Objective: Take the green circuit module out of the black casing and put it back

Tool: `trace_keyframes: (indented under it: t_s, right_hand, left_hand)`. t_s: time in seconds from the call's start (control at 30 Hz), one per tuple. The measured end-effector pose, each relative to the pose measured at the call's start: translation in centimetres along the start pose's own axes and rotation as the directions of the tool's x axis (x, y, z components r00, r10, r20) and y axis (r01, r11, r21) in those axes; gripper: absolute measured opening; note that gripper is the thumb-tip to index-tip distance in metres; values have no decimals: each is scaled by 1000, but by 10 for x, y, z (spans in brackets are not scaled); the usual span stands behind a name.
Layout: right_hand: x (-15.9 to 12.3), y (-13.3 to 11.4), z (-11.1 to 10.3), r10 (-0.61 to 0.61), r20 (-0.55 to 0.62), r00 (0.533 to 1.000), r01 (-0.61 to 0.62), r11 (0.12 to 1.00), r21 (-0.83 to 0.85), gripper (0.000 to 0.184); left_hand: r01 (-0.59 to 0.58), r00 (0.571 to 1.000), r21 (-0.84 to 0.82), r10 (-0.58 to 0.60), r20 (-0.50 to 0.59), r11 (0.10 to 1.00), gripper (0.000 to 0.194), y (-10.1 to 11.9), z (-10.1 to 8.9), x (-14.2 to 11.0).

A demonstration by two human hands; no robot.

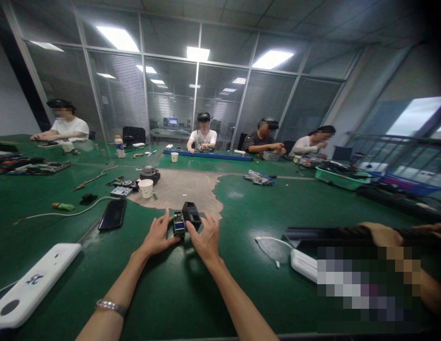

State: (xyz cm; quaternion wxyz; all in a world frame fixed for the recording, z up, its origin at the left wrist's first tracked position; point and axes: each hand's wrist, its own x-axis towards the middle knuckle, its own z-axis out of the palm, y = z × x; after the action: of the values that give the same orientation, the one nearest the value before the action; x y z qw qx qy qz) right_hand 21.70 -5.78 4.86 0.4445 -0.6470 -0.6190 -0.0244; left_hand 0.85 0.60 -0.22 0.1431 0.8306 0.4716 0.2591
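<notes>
A small circuit unit [178, 224], long axis pointing across the green table [248, 208], sits just R of the half-open L hand [158, 235], grip unclear, while the partly curled R hand [206, 238] has a black casing [192, 214] btwn thumb & fingers, alongside the unit.

Before you, side by side: a narrow module [179, 226], its green circuitry exposed, and, to its right, a tilted, boxy black housing [192, 215].

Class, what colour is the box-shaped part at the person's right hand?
Black; the box-shaped part at the right hand shows in the head view.
</notes>
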Motion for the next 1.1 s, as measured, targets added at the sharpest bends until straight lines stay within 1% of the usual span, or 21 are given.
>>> trace_keyframes:
  t_s: [0.07,0.17,0.33,0.5,0.63,0.8,0.97,1.1]
  right_hand:
    - [-1,-11,4,3,29,1000,-4,1000,20,40]
    - [-3,-22,9,21,67,997,-23,1000,21,37]
    - [-1,-31,12,41,107,993,-42,999,3,36]
    - [1,-39,16,43,118,992,-35,997,-65,39]
    - [-4,-40,21,25,130,991,-11,994,-110,40]
    - [-13,-35,19,50,214,976,-11,983,-181,45]
    - [-12,-37,16,47,207,977,-6,981,-195,50]
    - [-11,-38,21,46,227,973,-3,983,-185,48]
  left_hand:
    - [4,1000,-5,-4,1,1000,120,1,-1,0]
    - [11,1000,-17,-11,-1,1000,118,2,-1,0]
    - [6,1000,-33,-6,-1,999,120,4,-2,0]
    - [11,1000,-52,-11,1,999,122,6,-4,0]
    - [-2,1000,-49,3,9,999,121,5,-5,0]
    - [34,999,-12,-34,4,999,124,1,0,1]
    - [60,998,7,-60,-3,998,129,1,2,0]
    - [48,999,-5,-48,-2,999,121,4,-1,-2]
